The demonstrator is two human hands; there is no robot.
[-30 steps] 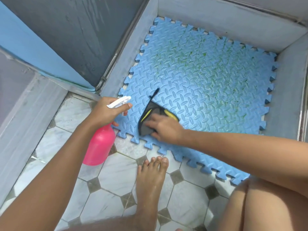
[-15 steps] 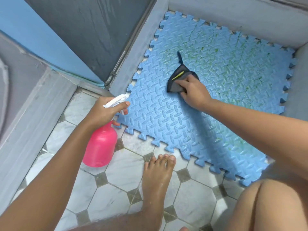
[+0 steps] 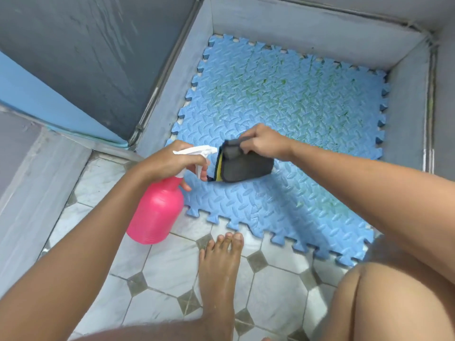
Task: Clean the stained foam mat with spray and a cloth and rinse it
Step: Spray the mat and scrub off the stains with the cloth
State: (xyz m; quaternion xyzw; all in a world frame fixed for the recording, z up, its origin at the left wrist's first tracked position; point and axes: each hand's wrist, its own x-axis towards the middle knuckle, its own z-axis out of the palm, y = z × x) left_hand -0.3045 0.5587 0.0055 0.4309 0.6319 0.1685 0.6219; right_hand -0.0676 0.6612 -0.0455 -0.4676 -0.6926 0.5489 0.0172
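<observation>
left hand (image 3: 170, 161) curls its fingers round the trigger and neck of the pink spray bottle (image 3: 157, 212); right hand (image 3: 263, 141) pinches the dark cloth (image 3: 246, 168) by its top edge, over the near-left part of the blue foam mat (image 3: 307, 183). we judge the nozzle (image 3: 211, 150), just beside the cloth, may wet it rather than the green stains (image 3: 283, 82) further back. grey walls (image 3: 406, 99) hem the mat on three sides; our bare foot (image 3: 219, 262) may slip on the tiled floor (image 3: 270, 291).

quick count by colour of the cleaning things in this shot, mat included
blue: 1, the foam mat
pink: 1, the spray bottle
dark grey: 1, the cloth
total: 3
</observation>
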